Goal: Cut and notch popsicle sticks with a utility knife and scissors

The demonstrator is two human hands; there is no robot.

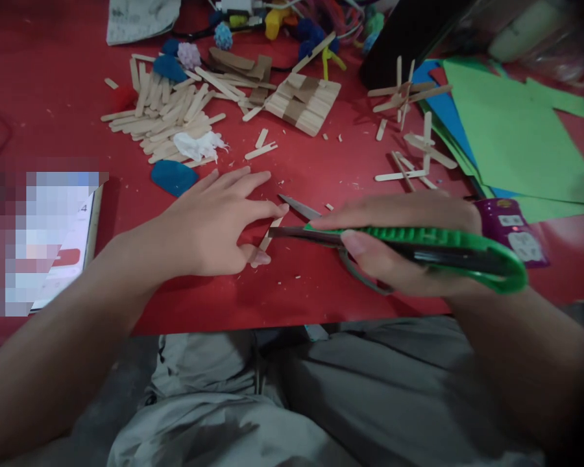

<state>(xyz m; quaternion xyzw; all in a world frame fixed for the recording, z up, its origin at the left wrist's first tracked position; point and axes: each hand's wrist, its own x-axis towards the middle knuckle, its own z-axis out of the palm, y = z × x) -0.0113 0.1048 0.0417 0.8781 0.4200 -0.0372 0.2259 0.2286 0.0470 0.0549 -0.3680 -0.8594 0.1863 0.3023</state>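
My right hand (409, 243) grips green-handled scissors (448, 250), blades open and pointing left toward a short wooden craft stick (267, 240). My left hand (219, 220) pinches that stick between thumb and forefinger and holds it against the red table (53, 110), other fingers spread flat. The blades straddle the stick's upper end.
A heap of craft sticks (165, 113) with white glue lies at the back left, a stick panel (304, 100) behind centre, crossed-stick shapes (409, 94) to the right. Green and blue paper sheets (511, 136) lie far right. A phone (63, 253) sits at the left edge, blue clay (174, 176) near it.
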